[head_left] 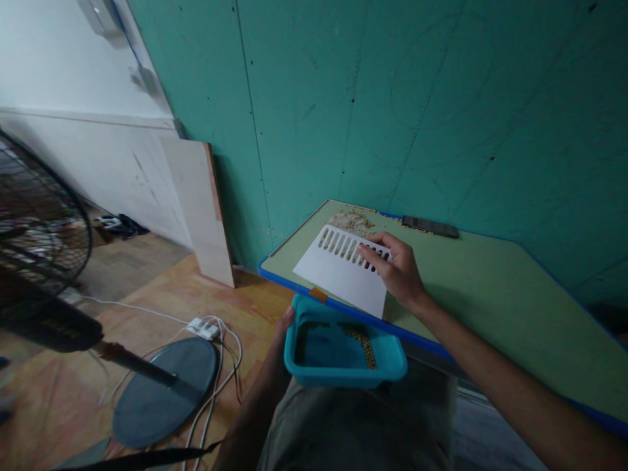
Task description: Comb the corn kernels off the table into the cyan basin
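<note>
My right hand (396, 267) rests on a white slotted plastic board (338, 269) that lies on the green table (490, 294) near its front edge; the fingers are stretched flat over the slots. My left hand (284, 325) grips the left rim of a teal plastic tray (343, 353) held below the table's edge, above my lap. Inside the tray a strip of small yellow-brown grains (366, 343) lies along the right side. A patch of similar grains (353, 221) is scattered on the table just beyond the board.
A dark flat remote-like object (430, 226) lies at the table's back edge against the teal wall. A standing fan (39, 261) with a round base (161, 389) and a white power strip (203, 327) with cables occupy the wooden floor to the left. A board (201, 209) leans on the wall.
</note>
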Demonstrator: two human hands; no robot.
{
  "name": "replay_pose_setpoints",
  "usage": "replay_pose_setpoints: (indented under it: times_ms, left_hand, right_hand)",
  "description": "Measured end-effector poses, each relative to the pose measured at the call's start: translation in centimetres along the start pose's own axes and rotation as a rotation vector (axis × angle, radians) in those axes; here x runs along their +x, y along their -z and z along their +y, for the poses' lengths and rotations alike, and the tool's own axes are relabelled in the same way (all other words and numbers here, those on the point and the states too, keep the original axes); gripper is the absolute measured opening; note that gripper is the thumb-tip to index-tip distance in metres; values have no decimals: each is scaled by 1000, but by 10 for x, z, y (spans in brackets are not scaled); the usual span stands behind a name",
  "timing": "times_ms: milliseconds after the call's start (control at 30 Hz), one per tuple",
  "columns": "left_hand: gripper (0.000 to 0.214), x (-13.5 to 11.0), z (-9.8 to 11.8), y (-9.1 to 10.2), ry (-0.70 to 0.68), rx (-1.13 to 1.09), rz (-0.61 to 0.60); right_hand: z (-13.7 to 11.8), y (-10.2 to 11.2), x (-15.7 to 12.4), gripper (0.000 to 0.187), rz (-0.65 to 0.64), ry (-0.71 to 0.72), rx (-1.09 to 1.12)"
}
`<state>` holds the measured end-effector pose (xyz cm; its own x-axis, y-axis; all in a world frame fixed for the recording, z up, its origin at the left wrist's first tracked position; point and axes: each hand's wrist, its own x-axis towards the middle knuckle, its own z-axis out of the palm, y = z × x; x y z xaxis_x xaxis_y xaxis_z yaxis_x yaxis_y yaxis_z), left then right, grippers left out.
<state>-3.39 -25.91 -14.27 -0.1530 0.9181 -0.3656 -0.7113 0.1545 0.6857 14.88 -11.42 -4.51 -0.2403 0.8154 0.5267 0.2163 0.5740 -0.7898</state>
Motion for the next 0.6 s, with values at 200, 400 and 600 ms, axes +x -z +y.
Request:
replay_pose_setpoints:
  times_ms: [200, 400, 600]
  left_hand:
    - [47, -2, 0, 0, -7, -4, -57]
    - [46, -3, 0, 0, -36, 15, -78]
    - [47, -2, -2, 5, 2, -8, -69]
  right_hand:
    - [3, 12, 9, 26, 58, -4, 5]
    - [10, 19, 12, 26, -54, -21, -58]
    - [0, 6, 3, 28, -157, -69, 14]
